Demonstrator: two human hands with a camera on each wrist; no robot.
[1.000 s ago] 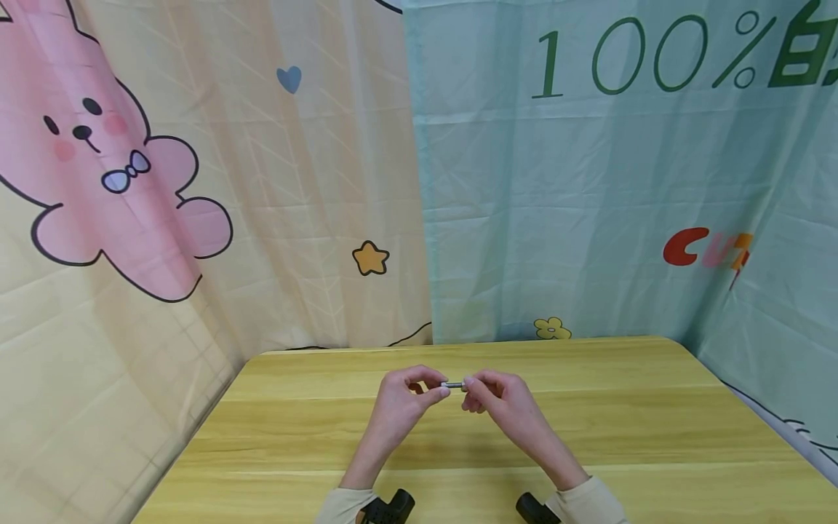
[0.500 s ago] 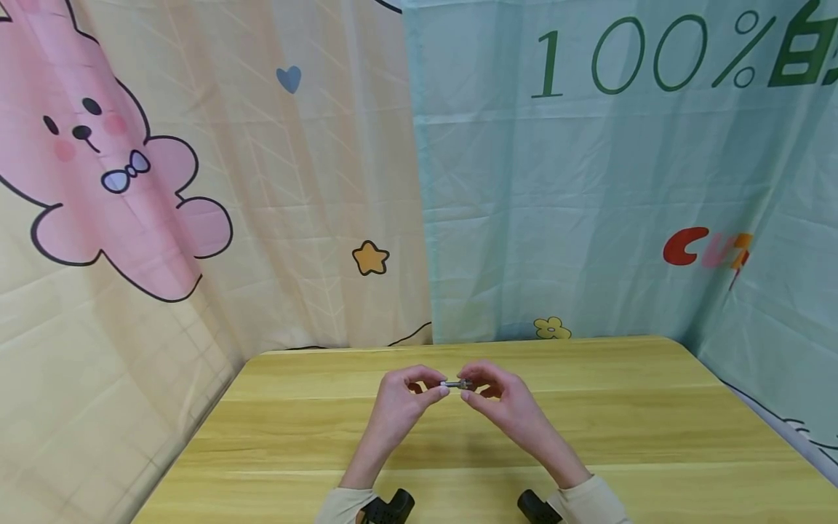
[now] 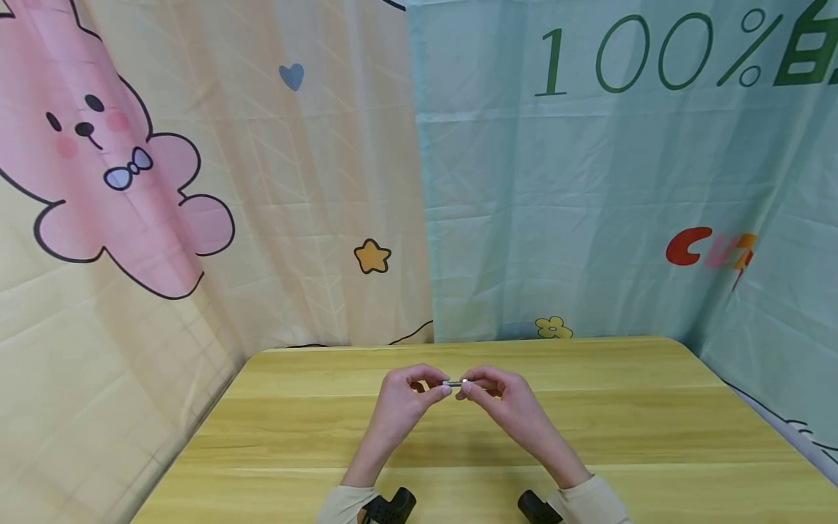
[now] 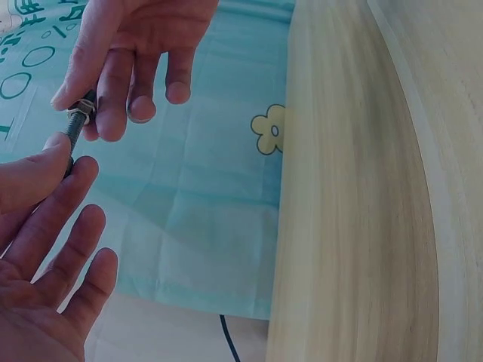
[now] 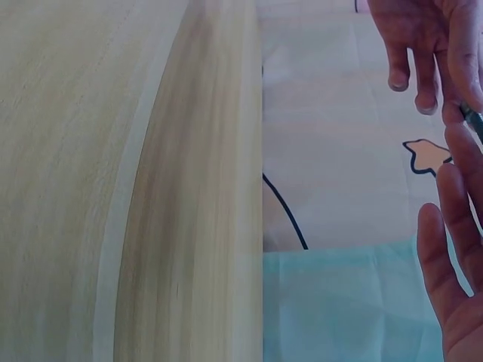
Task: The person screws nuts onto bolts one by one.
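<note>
A dark, threaded metal bolt spans the gap between both hands, held up over the table. My left hand pinches one end between thumb and index finger, its other fingers spread loosely in the left wrist view. Around the bolt, toward the far end, sits a shiny nut. My right hand has thumb and index finger at this nut, pinching it from both sides. Only a short piece of the bolt shows at the edge of the right wrist view, with fingers covering the rest.
The wooden table stretches out below both hands. Behind it hang a cream curtain and a teal curtain, meeting near the middle. Dark camera mounts are strapped at both wrists.
The right fingers spread off the nut half a second ago and have now closed in on it again, rotated. The left hand keeps its pinch. The head view has shifted very slightly.
</note>
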